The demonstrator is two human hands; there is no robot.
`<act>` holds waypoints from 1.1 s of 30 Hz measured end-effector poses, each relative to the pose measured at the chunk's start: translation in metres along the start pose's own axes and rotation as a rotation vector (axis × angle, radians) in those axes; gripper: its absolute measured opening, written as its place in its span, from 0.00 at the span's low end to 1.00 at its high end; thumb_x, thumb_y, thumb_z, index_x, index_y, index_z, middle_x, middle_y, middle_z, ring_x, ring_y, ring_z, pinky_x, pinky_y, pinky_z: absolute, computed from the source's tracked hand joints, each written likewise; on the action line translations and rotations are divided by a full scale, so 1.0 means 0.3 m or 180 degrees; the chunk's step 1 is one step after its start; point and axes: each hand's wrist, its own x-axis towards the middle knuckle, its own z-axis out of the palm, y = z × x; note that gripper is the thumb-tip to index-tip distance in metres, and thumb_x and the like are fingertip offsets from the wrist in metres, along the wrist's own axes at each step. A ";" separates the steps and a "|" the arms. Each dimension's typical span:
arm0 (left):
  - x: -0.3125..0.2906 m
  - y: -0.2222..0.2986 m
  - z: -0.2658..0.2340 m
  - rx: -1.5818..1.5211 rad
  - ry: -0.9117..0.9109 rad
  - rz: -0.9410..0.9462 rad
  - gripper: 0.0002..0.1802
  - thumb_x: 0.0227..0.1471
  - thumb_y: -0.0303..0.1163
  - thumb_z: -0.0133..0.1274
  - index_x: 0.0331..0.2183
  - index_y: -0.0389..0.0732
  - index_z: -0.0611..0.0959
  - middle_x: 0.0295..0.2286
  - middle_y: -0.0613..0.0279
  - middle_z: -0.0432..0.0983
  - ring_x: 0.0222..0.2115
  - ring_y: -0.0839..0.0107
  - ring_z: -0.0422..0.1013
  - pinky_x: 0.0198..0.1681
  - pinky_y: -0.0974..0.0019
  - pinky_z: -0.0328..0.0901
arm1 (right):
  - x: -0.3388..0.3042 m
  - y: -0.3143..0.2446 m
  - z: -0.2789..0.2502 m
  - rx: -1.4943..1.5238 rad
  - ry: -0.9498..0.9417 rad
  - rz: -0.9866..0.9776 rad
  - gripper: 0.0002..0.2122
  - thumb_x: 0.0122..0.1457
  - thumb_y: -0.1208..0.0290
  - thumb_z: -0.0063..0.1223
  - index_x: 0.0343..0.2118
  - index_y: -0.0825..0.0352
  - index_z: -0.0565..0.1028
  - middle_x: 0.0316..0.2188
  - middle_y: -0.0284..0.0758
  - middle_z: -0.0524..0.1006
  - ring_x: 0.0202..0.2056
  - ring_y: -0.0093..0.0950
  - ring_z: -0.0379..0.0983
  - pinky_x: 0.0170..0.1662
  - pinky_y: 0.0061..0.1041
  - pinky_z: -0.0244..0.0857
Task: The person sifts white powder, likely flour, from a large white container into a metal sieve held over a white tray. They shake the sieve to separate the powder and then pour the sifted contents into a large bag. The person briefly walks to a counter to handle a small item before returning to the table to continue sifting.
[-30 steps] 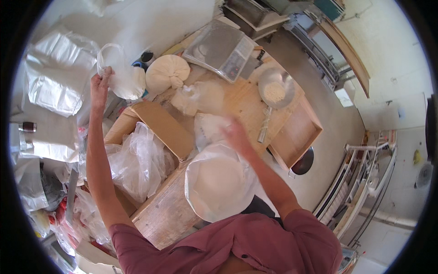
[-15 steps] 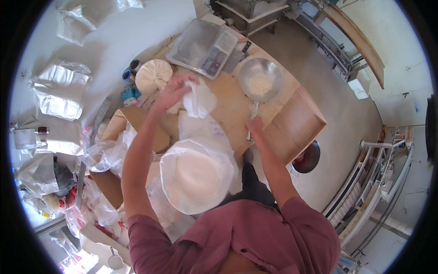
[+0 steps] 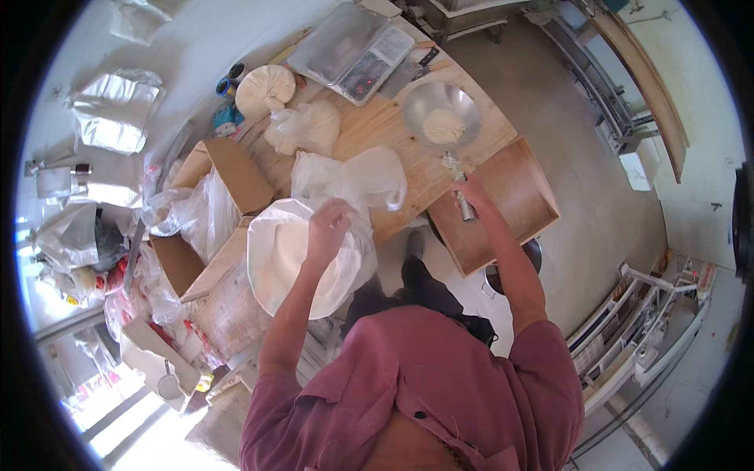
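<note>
My right hand [image 3: 470, 194] is wrapped round the metal handle of a wide round scoop [image 3: 416, 106]. Its bowl holds a mound of pale flour [image 3: 444, 125] and rests on the wooden table. My left hand [image 3: 331, 224], slightly blurred, is at the far rim of an open white plastic sack [image 3: 263, 224] with its fingers bent and seemingly pinching the plastic. Pale powder [image 3: 287, 255] shows inside the sack, partly behind my left forearm. Crumpled translucent plastic [image 3: 365, 177] lies just beyond. Farther off, a small filled plastic bag [image 3: 318, 127] lies on the tabletop.
A flat scale [image 3: 353, 51] stands at the table's far side, beside a tied cloth bundle [image 3: 265, 90]. To the left, a cardboard box [image 3: 239, 177] holds plastic bags. An open wooden drawer [image 3: 499, 204] projects near my right hand, with a dark round pan [image 3: 530, 259] below it.
My left hand has come back from the far part of the table to the sack's rim; the small plastic bag it held now lies on the table. My right hand stays on the scoop's handle.
</note>
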 end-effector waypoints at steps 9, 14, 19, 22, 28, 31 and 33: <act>0.156 -0.197 -0.046 -0.2205 0.0729 -0.0641 0.10 0.61 0.33 0.48 0.41 0.40 0.78 0.40 0.57 0.78 0.39 0.67 0.75 0.43 0.63 0.71 | -0.241 -0.103 -0.065 -0.0692 -0.0354 -0.0192 0.09 0.48 0.77 0.55 0.33 0.68 0.70 0.18 0.32 0.71 0.14 0.24 0.68 0.16 0.26 0.65; 0.120 -0.149 0.035 -0.3872 0.1414 -0.1000 0.12 0.58 0.26 0.55 0.44 0.41 0.74 0.38 0.59 0.78 0.36 0.64 0.76 0.43 0.60 0.73 | -0.496 -0.266 -0.056 -0.0913 -0.0581 -0.0330 0.10 0.48 0.78 0.55 0.34 0.68 0.71 0.18 0.32 0.71 0.14 0.24 0.69 0.16 0.25 0.65; 0.045 -0.234 0.015 -0.2825 0.0509 -0.2012 0.17 0.54 0.21 0.57 0.46 0.31 0.75 0.24 0.64 0.72 0.21 0.75 0.69 0.24 0.71 0.64 | -0.724 -0.379 -0.025 -0.1030 -0.0870 0.0044 0.12 0.48 0.80 0.54 0.38 0.70 0.72 0.18 0.32 0.71 0.14 0.23 0.69 0.17 0.24 0.64; 0.024 -0.296 -0.046 -0.2001 0.0121 -0.1579 0.10 0.58 0.26 0.53 0.41 0.31 0.80 0.20 0.70 0.65 0.18 0.81 0.59 0.21 0.74 0.56 | -0.808 -0.367 0.005 -0.1170 -0.1070 0.0365 0.13 0.49 0.80 0.54 0.39 0.72 0.72 0.18 0.32 0.71 0.14 0.22 0.69 0.17 0.24 0.64; 0.105 -0.190 -0.159 -0.2268 0.0378 -0.1526 0.15 0.64 0.37 0.53 0.45 0.38 0.84 0.18 0.80 0.57 0.18 0.85 0.53 0.22 0.76 0.51 | -0.887 -0.305 0.134 -0.1251 -0.1775 0.1001 0.16 0.48 0.79 0.55 0.42 0.71 0.72 0.19 0.33 0.72 0.14 0.22 0.69 0.17 0.24 0.65; 0.112 -0.219 -0.189 -0.2177 0.0226 -0.1456 0.11 0.62 0.36 0.54 0.37 0.41 0.87 0.16 0.81 0.60 0.17 0.87 0.53 0.22 0.76 0.52 | -0.852 -0.227 0.228 -0.1161 -0.1980 0.1294 0.20 0.46 0.80 0.55 0.46 0.70 0.72 0.19 0.32 0.72 0.14 0.21 0.69 0.17 0.22 0.64; 0.098 -0.241 -0.198 -0.1874 0.0179 -0.1331 0.13 0.63 0.37 0.53 0.42 0.42 0.87 0.17 0.83 0.58 0.18 0.88 0.51 0.21 0.76 0.48 | -0.818 -0.196 0.295 -0.1086 -0.1908 0.1434 0.20 0.46 0.80 0.55 0.46 0.70 0.72 0.19 0.32 0.72 0.13 0.20 0.69 0.16 0.22 0.64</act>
